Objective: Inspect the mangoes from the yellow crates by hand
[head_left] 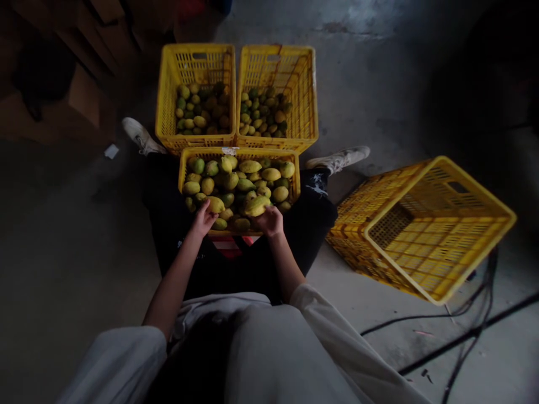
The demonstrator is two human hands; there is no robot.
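Between my knees stands a yellow plastic crate (297, 193) filled with green and yellow lemons (230, 180). My left hand (203, 219) is closed around a yellow lemon (216, 205) over the crate's near left part. On the other side, my right hand (272, 221) grips a larger yellow-green lemon (257, 206), its fingers partly hidden under the fruit. Both held lemons are just above the pile, a short way apart.
Beyond the near crate, two taller yellow crates, one on the left (158, 92) and one on the right (315, 92), hold more lemons low inside. A stack of yellow crates (353, 224) stands to the right, near black cables (475, 331). Cardboard boxes (84, 95) sit at upper left.
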